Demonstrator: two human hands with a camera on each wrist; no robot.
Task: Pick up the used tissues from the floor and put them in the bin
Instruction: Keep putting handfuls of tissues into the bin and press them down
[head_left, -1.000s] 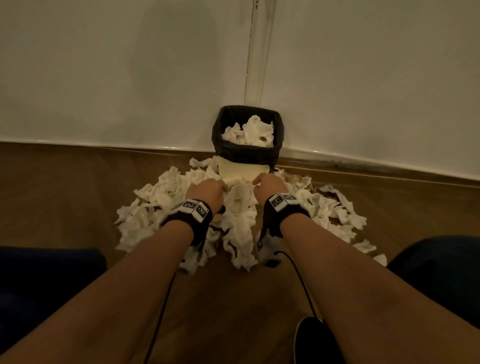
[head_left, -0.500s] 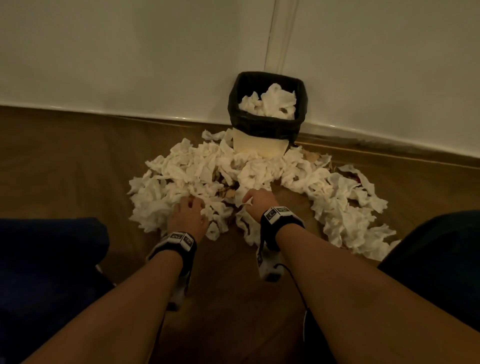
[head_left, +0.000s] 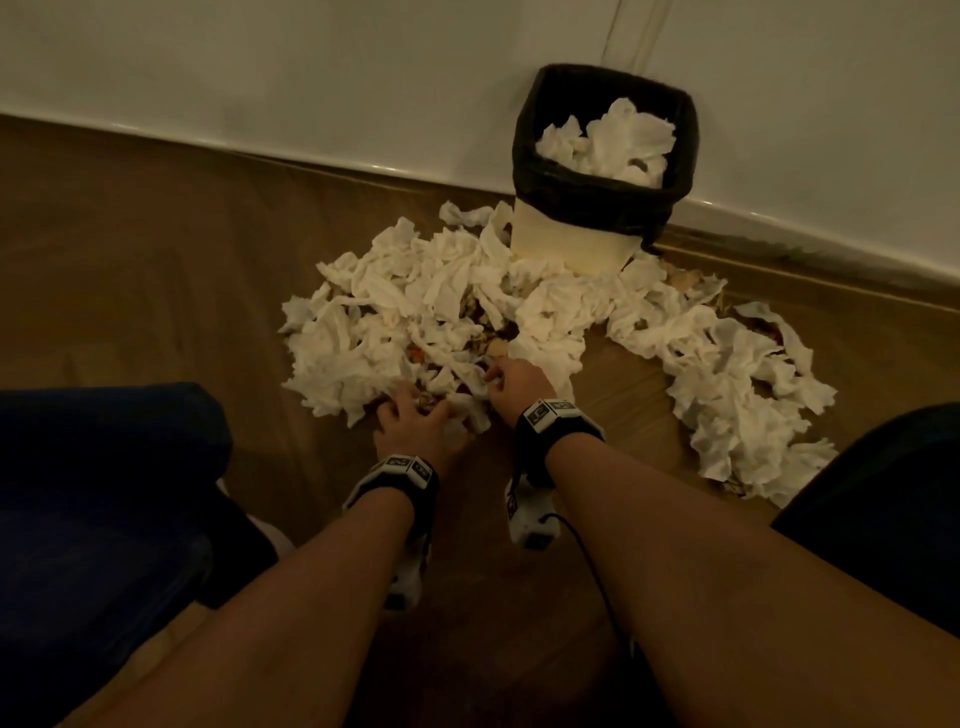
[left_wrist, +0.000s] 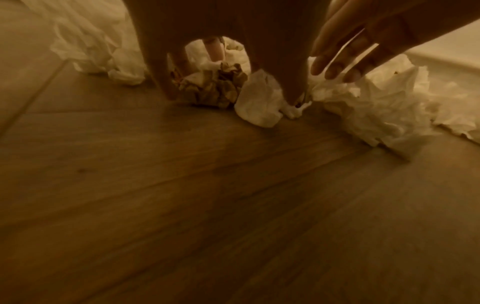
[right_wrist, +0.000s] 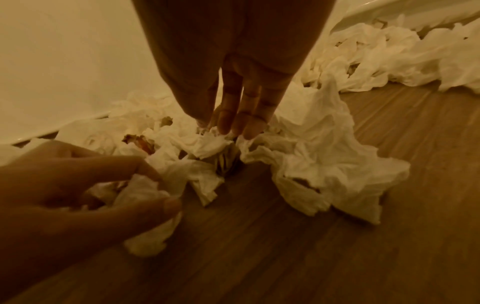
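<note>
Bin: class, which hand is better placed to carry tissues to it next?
Probably the right hand: it pinches tissues and lies nearer the bin, which stands ahead to the right; the left hand sits farther back.

My head camera looks down and forward at the bin (head_left: 605, 208). Both wrist cameras sit low over the floor (left_wrist: 233, 205), close behind my fingers (right_wrist: 235, 115), sharing the tissue pile (head_left: 415, 312).

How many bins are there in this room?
1: the bin stands against the wall, behind the tissue pile, with tissues already inside. Any others would be outside the views.
</note>
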